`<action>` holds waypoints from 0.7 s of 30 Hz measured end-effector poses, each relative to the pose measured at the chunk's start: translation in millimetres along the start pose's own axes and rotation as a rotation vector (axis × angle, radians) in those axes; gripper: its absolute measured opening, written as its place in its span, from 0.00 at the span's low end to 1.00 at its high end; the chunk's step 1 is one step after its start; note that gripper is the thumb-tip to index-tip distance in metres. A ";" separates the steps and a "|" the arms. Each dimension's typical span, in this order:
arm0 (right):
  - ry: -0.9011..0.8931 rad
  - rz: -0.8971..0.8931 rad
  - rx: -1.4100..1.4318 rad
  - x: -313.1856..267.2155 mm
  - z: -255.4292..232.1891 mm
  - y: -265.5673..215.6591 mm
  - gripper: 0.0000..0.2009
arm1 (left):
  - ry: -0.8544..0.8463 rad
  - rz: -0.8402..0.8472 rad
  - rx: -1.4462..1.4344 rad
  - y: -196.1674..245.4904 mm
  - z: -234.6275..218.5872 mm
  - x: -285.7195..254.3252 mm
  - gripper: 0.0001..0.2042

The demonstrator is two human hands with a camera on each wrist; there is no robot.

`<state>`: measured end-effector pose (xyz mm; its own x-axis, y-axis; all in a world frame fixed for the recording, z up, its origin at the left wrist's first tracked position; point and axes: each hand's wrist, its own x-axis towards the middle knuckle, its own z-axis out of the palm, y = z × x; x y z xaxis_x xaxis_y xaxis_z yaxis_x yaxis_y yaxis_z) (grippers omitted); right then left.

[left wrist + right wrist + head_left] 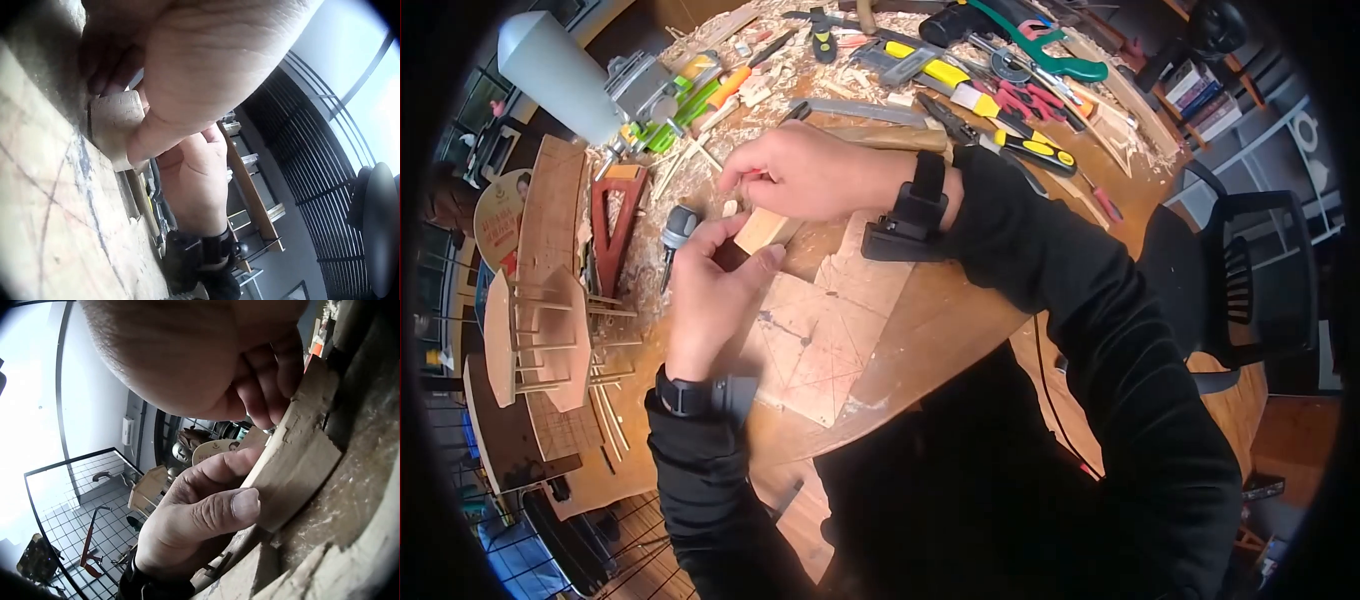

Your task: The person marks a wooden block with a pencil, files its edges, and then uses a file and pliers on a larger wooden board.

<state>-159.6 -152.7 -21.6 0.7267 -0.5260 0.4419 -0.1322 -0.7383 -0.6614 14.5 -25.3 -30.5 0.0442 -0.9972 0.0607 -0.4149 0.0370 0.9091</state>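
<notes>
My left hand (718, 285) grips a small pale wooden block (766, 231), thumb on its near side and fingers along the far side. In the right wrist view the block (294, 469) stands as a long piece with a rough, chipped upper edge. My right hand (820, 172) is bent over the block with curled fingers, their tips at its upper edge. A thin red object (753, 175) shows between the right thumb and forefinger, mostly hidden. Beneath the hands lies a flat wooden board (825, 345) marked with crossing lines, one edge stepped.
Wood shavings and hand tools cover the table's far side, among them a green-handled saw (1040, 45) and a yellow-black handle (1035, 152). A metal vise (645, 90), a red-brown triangular frame (615, 225) and a slatted wooden model (545, 340) stand left. A black chair (1240, 270) is right.
</notes>
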 end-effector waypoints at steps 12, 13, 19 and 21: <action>-0.117 0.129 0.321 -5.5 -4.1 34.7 0.13 | 0.052 0.139 0.405 25.4 -12.7 6.9 0.26; -0.135 0.147 0.320 -4.5 -6.7 32.3 0.14 | 0.078 0.169 0.413 27.6 -13.0 6.6 0.28; -0.073 0.073 0.310 -5.5 -3.6 27.6 0.13 | 0.209 0.361 0.715 37.8 -8.0 10.6 0.27; -0.073 0.093 0.297 -4.6 -4.6 29.7 0.13 | 0.307 0.449 0.810 43.2 -2.9 12.3 0.25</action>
<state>-170.0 -174.1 -40.5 0.7688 -0.5456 0.3335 -0.0055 -0.5271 -0.8498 -0.3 -35.9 10.7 -0.0832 -0.8368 0.5412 -0.9450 0.2386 0.2237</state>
